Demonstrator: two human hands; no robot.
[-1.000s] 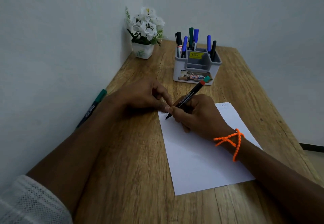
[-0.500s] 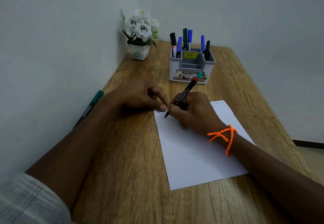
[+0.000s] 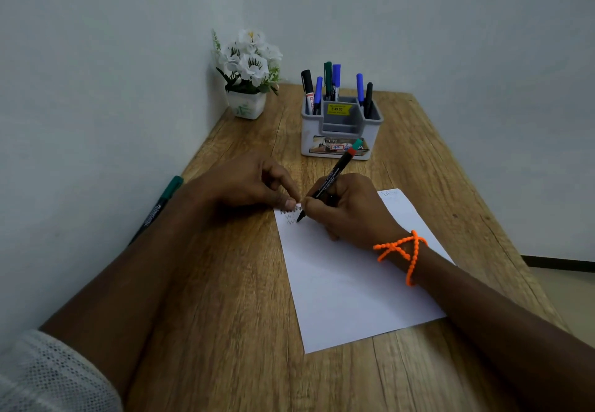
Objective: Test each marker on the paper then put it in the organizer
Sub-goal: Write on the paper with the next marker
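As right hand [image 3: 351,208] writes, marker [image 3: 331,179] (tilted) nears paper [image 3: 354,282] edge.

I count eight markers: six standing in the organizer [image 3: 341,131], namely one black-capped marker with a white barrel [image 3: 307,89], three blue [image 3: 336,78], one green [image 3: 327,76] and one black [image 3: 368,97]; one in my right hand [image 3: 331,178]; one green-capped marker [image 3: 157,208] at the left wall. One sheet of paper [image 3: 347,286]. One flower pot [image 3: 246,104]. One orange bracelet [image 3: 402,250].

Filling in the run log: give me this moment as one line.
step: testing marker | right hand: grips marker, tip on paper | left hand: pins paper corner | organizer: six markers
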